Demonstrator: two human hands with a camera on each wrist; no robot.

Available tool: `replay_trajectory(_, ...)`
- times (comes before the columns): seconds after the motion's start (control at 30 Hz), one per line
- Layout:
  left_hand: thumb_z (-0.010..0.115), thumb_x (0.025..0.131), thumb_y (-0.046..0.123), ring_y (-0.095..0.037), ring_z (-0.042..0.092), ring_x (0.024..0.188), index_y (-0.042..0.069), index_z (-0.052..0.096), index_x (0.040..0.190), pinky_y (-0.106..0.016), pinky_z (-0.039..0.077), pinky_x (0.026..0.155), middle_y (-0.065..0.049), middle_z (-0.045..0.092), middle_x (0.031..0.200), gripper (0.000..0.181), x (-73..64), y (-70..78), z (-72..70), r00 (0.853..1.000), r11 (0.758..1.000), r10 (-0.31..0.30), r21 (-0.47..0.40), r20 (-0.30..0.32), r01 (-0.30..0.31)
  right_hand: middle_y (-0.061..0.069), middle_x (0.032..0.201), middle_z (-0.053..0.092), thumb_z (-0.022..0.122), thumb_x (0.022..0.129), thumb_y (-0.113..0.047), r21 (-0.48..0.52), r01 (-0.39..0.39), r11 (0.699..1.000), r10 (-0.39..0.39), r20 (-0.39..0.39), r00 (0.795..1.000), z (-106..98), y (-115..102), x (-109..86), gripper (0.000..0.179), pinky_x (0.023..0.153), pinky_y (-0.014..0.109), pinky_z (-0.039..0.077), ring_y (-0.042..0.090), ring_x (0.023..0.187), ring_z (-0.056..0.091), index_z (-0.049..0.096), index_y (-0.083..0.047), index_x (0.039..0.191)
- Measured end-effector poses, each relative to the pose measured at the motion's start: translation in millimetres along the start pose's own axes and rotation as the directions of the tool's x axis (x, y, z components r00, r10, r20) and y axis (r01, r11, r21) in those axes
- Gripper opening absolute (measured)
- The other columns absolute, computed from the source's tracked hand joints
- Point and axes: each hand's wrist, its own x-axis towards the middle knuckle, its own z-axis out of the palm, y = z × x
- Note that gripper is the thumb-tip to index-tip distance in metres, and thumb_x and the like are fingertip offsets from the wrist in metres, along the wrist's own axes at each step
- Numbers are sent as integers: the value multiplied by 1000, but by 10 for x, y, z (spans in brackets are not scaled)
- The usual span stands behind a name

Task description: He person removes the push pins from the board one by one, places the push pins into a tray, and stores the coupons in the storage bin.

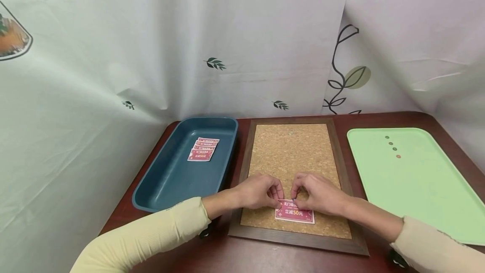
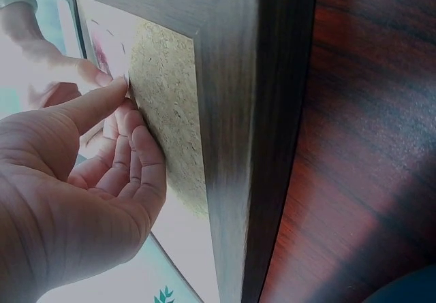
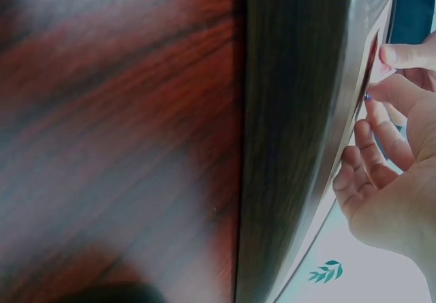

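A pink and white paper coupon (image 1: 294, 214) lies on the lower part of a wood-framed cork board (image 1: 291, 155). My left hand (image 1: 261, 191) pinches the coupon's upper left corner between thumb and forefinger; the left wrist view shows this hand (image 2: 88, 160) close up. At the coupon's top edge, my right hand (image 1: 322, 193) pinches a small blue-headed thumbtack (image 3: 368, 97) between thumb and forefinger. Its tip is hidden. In the right wrist view the other fingers of the right hand (image 3: 395, 153) are bent beside the board.
Left of the board stands a deep blue tray (image 1: 170, 180) holding several overlapping coupons (image 1: 201, 154). A light green tray (image 1: 417, 188) on the right holds several small round thumbtacks (image 1: 395, 149) in a row. A printed cloth (image 1: 257, 54) hangs behind the dark red table (image 1: 265, 256).
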Motion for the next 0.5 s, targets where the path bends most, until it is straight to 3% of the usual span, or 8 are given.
replay_trajectory(0.2,88,88,9,3,60,69,16,72,87,-17,49,68,12,65,73,18,2,1,-1,1000,1000,-13,-12,0,13,-16,91,64,85,80,-7,6,52,999,-52,4,999,-9,46,0,22,71,26,47,5,80,54,74,-24,86)
replay_trajectory(0.5,89,88,10,3,60,70,16,71,87,-17,49,68,13,65,74,19,11,-12,8,1000,1000,-15,-5,-2,14,-18,91,65,85,79,-8,-75,103,992,-104,-4,995,14,77,3,21,73,28,51,3,80,58,74,-25,84)
